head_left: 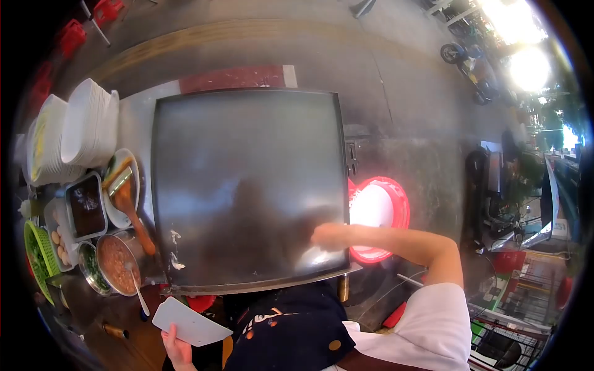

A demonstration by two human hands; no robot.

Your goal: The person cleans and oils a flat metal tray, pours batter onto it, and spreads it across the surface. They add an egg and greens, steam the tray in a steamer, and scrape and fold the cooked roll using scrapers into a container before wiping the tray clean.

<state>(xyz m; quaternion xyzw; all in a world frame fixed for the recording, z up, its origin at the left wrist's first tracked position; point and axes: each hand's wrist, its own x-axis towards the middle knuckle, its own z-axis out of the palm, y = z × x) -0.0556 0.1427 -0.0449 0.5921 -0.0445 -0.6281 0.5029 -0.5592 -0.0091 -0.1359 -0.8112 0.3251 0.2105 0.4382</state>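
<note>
A broad dark flat griddle fills the middle of the view. Over its near right corner is my right hand, fingers curled together. A pale, blurred patch lies just below that hand, and what the fingers hold cannot be made out. At the griddle's near left, below its edge, my left hand grips a flat white scraper with a slanted end. White scraps lie on the griddle's left side.
Stacked white trays stand at left. Near them are a brush on a white dish, a tub of dark sauce, eggs, chopped greens, and a pot of reddish filling with a spoon. A red tub sits right of the griddle.
</note>
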